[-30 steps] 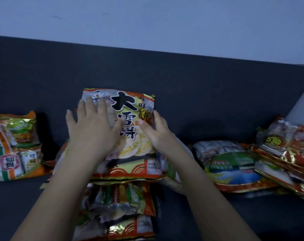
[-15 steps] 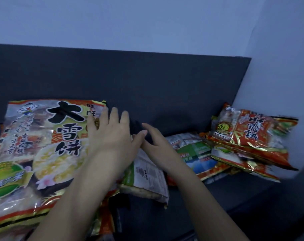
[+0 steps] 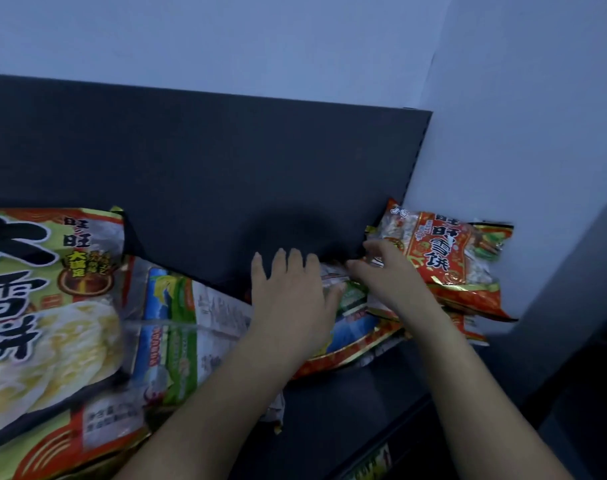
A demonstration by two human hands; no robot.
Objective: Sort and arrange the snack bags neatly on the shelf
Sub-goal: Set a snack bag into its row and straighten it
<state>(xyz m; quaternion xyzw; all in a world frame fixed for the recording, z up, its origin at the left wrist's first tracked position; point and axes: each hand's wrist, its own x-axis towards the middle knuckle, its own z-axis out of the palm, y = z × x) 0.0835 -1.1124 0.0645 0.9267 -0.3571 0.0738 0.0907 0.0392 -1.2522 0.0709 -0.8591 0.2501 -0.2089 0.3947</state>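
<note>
The green and blue snack bag (image 3: pixel 355 318) lies flat on the shelf (image 3: pixel 347 407), in the middle of the view, close to the dark back panel (image 3: pixel 226 161). Its long axis runs left to right, with the right end a little farther away. The near edge, red with a gold line, faces the person. The right end goes under the red snack bag (image 3: pixel 447 261).

The left hand (image 3: pixel 288 303) lies palm down on the left part of this bag. Its fingers are straight and slightly apart, pointing to the far side. The right hand (image 3: pixel 388 275) is at the far edge of the same bag, just beside the left hand. Its fingers are bent and point left, with the thumb raised. I cannot tell if they pinch the edge or only touch it.

The red snack bag sits in the far right corner, tilted — its left end is against the back panel, and its long axis goes left to right. It rests on another red packet, of which little shows.

To the left, a second green and blue bag (image 3: pixel 177 327) lies with its back side up and its long axis near to far, partly under the left forearm. A large snack bag (image 3: pixel 45 306) overlaps it at the left — face up, top to the far side, cut by the frame. Above the panel is a pale wall (image 3: pixel 295 39).
</note>
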